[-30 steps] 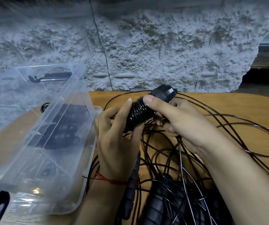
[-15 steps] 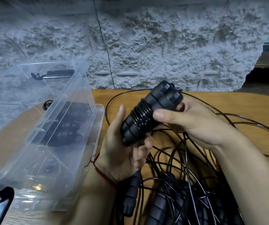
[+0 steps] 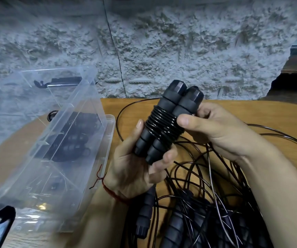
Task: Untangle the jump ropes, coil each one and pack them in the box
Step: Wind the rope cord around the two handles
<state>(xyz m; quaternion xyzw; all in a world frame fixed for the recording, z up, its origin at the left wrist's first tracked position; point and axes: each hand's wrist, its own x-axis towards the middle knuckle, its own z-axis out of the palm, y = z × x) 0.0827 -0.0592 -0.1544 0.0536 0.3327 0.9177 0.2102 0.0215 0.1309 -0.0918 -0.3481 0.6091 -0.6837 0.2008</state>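
Wooden table (image 3: pixel 278 111) before rough grey wall. Wound bundle (image 3: pixel 163 126), two handles side by side with cord coiled round middle, is held at frame centre; long axis slants lower left to upper right. Left hand (image 3: pixel 135 169) fingers curl round lower end. Right hand (image 3: pixel 215 129) thumb and fingers pinch upper part. Clear box (image 3: pixel 111 122) lies left of bundle, nearer left hand: likely left hand's carry. Loose tangle (image 3: pixel 206 194) lies lower right.

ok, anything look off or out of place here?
Nothing damaged or spilled. The wrapped handle pair looks tidy. The one mess is the rope tangle on the table, loose handles buried under crossed cords.
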